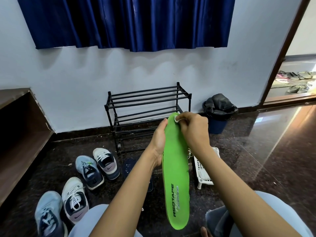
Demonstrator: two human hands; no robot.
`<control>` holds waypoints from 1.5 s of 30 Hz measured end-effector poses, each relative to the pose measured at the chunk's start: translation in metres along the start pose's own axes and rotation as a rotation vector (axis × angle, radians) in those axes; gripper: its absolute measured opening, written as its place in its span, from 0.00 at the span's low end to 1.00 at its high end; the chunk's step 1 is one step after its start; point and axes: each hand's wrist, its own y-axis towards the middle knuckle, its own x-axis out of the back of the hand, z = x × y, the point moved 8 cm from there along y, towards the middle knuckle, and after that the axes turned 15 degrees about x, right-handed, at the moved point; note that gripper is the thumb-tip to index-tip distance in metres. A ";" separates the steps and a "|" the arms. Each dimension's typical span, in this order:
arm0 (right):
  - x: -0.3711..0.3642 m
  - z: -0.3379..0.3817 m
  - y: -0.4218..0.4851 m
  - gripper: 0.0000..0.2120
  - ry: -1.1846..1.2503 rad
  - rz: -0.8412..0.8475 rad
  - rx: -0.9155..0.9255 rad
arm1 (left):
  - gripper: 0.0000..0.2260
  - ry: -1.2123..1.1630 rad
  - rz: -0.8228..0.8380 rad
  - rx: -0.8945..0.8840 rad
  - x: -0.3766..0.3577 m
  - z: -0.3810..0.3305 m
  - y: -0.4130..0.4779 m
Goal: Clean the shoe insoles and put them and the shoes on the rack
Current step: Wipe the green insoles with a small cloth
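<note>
Left hand (159, 142) is gripping the green insole (177, 171) along its left edge; right hand (192, 129), fingers curled, is pinching a white wipe (176, 118) against its far tip.

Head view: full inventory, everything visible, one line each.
insole: 1, green, held at centre
wipe: 1, white, on the insole's toe end
blue shoes: 2, light blue, floor left
white shoes: 2, white and navy, floor left, beside the blue ones
shoe rack: 1, black, against the wall
bin: 1, blue with black liner, right of the rack
basket: 1, white plastic, floor, behind the right forearm
curtain: 1, dark blue, upper wall
footwear: several, mixed colours, beyond the doorway, top right
left hand: 1, grips the insole's left edge
right hand: 1, pinches the wipe
</note>
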 end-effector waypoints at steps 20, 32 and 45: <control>0.001 0.015 -0.009 0.08 0.053 -0.039 0.000 | 0.24 -0.023 0.021 -0.016 0.005 -0.004 -0.003; 0.011 0.012 -0.004 0.09 0.064 -0.097 -0.066 | 0.26 -0.022 0.043 0.002 -0.007 0.000 -0.005; 0.012 0.012 -0.003 0.08 0.089 -0.106 -0.089 | 0.25 -0.026 0.019 0.019 -0.006 0.004 -0.001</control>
